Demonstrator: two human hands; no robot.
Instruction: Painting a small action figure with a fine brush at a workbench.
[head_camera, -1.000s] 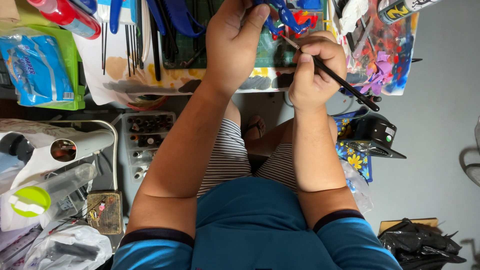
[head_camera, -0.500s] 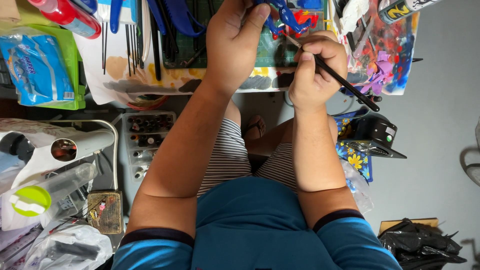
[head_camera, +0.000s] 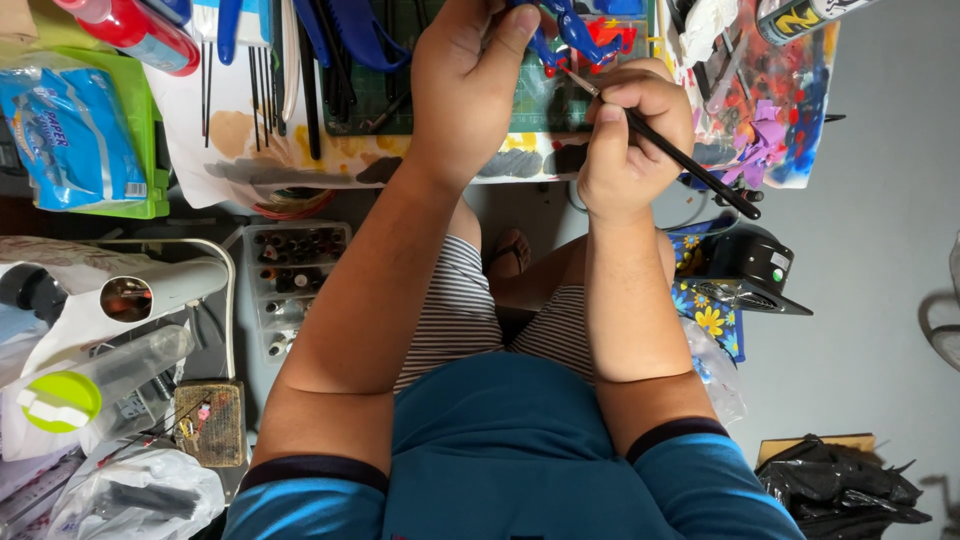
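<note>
Since the earlier frames almost nothing has moved; only the right hand (head_camera: 630, 140) has nudged slightly. Its fingers are clamped on a thin black paintbrush (head_camera: 672, 150), whose handle runs out toward 4 o'clock while the tip points to 10 o'clock. The left hand (head_camera: 470, 80) pinches a small blue plastic figure (head_camera: 572, 28), at 1 o'clock from its thumb, over the paint-stained white paper (head_camera: 230, 150).

Tools (head_camera: 300, 60) are crowding the surface (head_camera: 240, 150) left of the left hand (head_camera: 465, 80); a red bottle (head_camera: 135, 30) and a blue packet (head_camera: 65, 125) are blocking further left. The right hand (head_camera: 625, 140) is sitting just beside the left, leaving only a narrow gap. A paint-stained sheet (head_camera: 770, 110) is lying to the right; grey floor (head_camera: 880, 250) beyond is lying open.
</note>
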